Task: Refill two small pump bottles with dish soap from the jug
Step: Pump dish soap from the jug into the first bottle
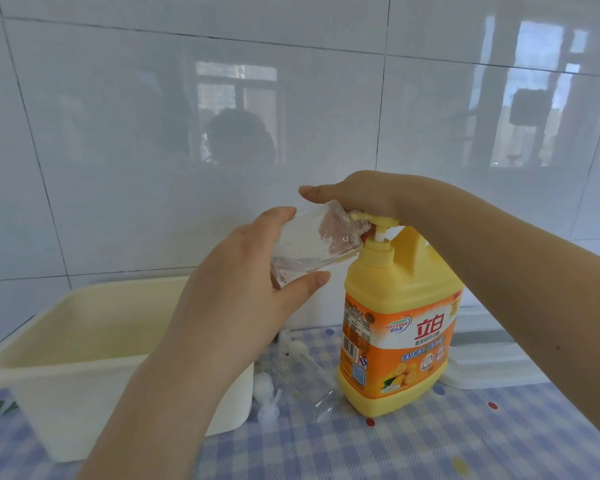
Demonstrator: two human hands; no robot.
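Note:
A yellow dish soap jug (397, 327) with an orange label stands upright on the checked cloth. My right hand (361, 194) lies on top of its yellow pump head (383, 221), palm down. My left hand (243, 289) grips a small clear bottle (321, 242), tilted on its side with its open threaded neck against the pump's spout. A second clear bottle (305, 379) lies on the cloth left of the jug. Two white pump tops (267, 393) lie beside it.
A cream plastic bin (32, 368) sits at the left on the blue checked tablecloth (430, 445). A white lidded box (489, 362) stands behind the jug at the right. A glossy white tiled wall (153, 133) rises close behind.

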